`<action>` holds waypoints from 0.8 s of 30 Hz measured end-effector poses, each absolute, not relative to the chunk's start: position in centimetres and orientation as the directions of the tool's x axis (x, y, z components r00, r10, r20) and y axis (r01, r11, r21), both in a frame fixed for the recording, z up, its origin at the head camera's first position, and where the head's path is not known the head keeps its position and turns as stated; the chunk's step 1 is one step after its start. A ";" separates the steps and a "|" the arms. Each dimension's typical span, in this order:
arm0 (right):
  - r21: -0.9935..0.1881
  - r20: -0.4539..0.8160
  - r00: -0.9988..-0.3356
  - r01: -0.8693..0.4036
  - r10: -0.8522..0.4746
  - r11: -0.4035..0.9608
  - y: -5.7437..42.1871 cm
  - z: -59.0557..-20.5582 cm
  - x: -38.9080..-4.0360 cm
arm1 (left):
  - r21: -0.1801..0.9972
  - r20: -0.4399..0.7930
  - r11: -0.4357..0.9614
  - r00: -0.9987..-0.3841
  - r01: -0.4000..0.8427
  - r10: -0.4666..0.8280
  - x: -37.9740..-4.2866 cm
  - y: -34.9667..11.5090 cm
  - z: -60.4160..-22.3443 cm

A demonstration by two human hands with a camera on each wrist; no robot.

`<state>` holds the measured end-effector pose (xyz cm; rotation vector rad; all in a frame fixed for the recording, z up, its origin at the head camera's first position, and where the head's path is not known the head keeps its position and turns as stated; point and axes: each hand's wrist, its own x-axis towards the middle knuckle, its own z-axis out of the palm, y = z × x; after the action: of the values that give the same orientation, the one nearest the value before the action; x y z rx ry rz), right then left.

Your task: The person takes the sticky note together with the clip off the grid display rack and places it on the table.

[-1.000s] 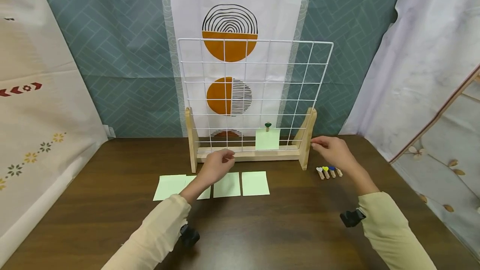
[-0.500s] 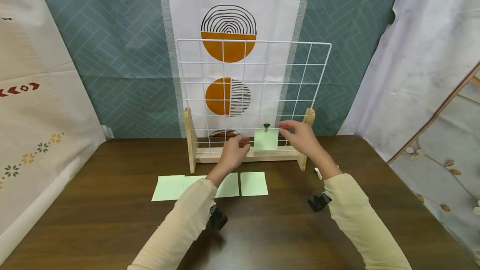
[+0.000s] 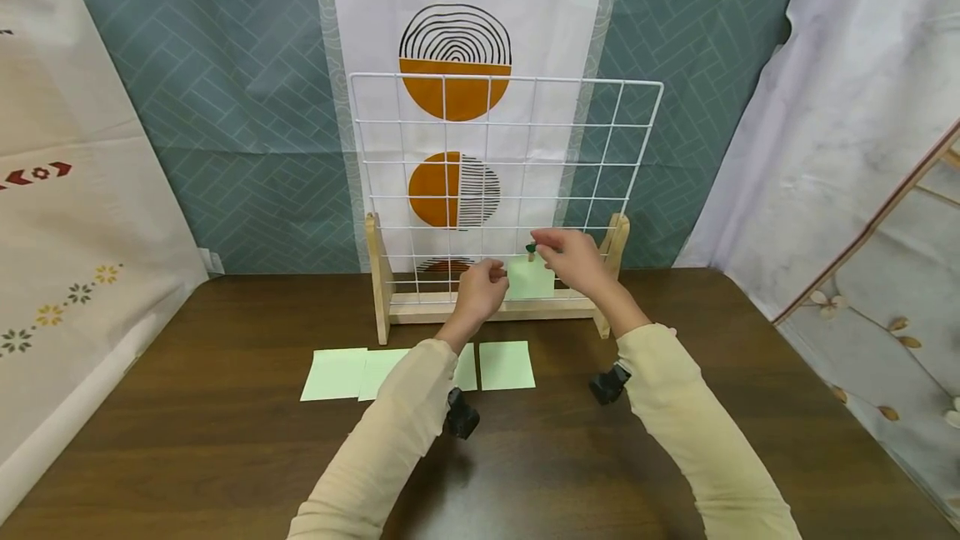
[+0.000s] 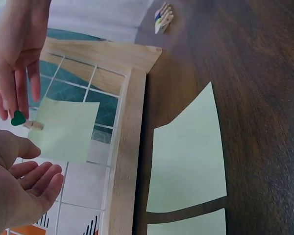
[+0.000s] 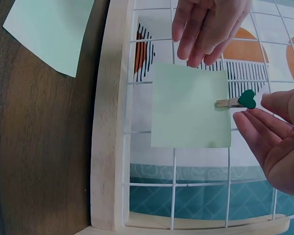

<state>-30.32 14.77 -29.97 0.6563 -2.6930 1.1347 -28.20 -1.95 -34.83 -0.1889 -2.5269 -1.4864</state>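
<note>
The right hand (image 3: pixel 573 261), fingers spread, hovered beside the green peg (image 5: pixel 237 101) holding a note (image 5: pixel 190 105); the left hand (image 3: pixel 482 288), relaxed, waited at nine o'clock.

No legible text, labels, brands or numbers anywhere in my view. The green paper note (image 3: pixel 531 280) clipped to the wire grid (image 3: pixel 504 158) is blank, and so are the notes lying on the worktop (image 3: pixel 225 440). The banner (image 3: pixel 457 57) behind the grid carries only patterns: orange half-discs and black line arcs. The cloth (image 3: pixel 45 173) at left shows red arrow marks, no writing.
</note>
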 end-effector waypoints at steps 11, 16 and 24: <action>-0.659 0.262 -0.909 -0.414 -0.324 0.628 14.3 -30.0 -31.1 | 0.871 0.217 0.457 -0.976 0.182 -0.025 -28.6 -1.4 -34.8; -0.627 0.251 -0.912 -0.408 -0.324 0.663 14.2 -30.1 -31.2 | 0.866 0.216 0.470 -0.975 0.169 -0.048 -28.8 -0.9 -34.9; -0.590 0.272 -0.898 -0.440 -0.346 0.677 14.0 -30.2 -31.4 | 0.903 0.166 0.416 -0.979 0.102 -0.119 -29.2 -0.7 -35.1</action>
<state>-31.43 14.04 -30.22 0.6473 -2.7489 1.0222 -29.25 -0.67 -35.13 0.0150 -2.4653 -1.5942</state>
